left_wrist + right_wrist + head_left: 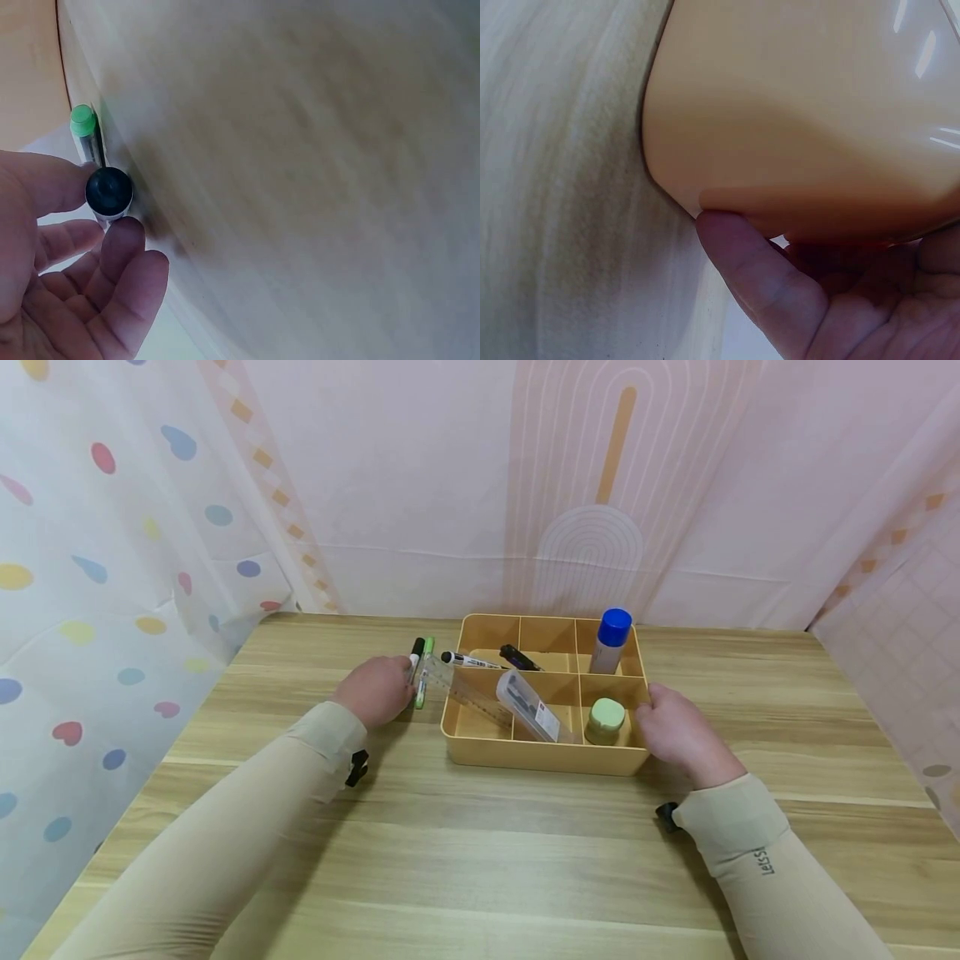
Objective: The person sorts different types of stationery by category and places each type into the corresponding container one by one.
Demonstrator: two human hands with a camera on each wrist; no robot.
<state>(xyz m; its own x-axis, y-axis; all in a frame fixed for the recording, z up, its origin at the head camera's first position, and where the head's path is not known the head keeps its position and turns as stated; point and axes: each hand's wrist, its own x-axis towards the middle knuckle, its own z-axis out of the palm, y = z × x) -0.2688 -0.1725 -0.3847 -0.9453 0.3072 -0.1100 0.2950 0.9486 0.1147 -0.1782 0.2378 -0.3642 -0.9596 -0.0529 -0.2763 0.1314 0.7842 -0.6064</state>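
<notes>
My left hand [377, 692] pinches a marker [415, 656] with a black cap, left of the tan divided organizer box [540, 758]. The left wrist view shows the marker's black end [109, 191] between thumb and fingers. Just beyond it lies a green-and-white marker [421, 696], whose green end [83, 120] also shows. My right hand [681, 731] grips the box's right side; in the right wrist view its thumb [742, 251] lies against the tan wall [780, 112], and the other fingers are partly hidden.
Box compartments hold a clear ruler [472, 697], a clear pencil-lead-like case [528, 706], a green-lidded jar [605, 721], a blue-capped glue stick [615, 628], a black pen [517, 657] and a white marker [470, 661]. A patterned curtain [420, 485] hangs behind the wooden table [480, 860].
</notes>
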